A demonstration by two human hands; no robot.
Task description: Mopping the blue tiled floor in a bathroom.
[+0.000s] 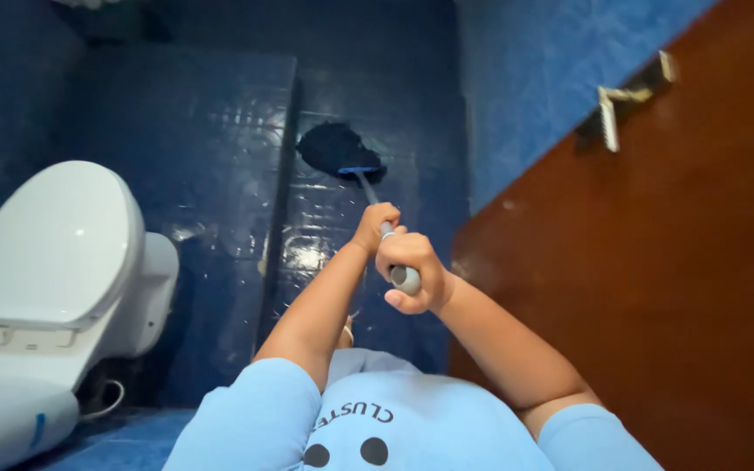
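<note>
- While both hands clamp the mop handle (375, 202), the left hand (375, 227) sits just above the right hand (412, 270).
- Its dark mop head (335, 148) presses the wet blue tiled floor (220, 157) at twelve o'clock.
- White toilet (54, 262) at nine o'clock; brown door (656, 288) at three.

White toilet (50, 262) at left; brown door (656, 288) with perhaps a metal hinge (626, 100).

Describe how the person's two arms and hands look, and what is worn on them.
Both arms are bare from the short light blue sleeves down. The left hand and the right hand are bare too: no gloves, and no rings, watch or bracelet can be seen. The sleeves are plain; the shirt's front has dark print and dots.
</note>
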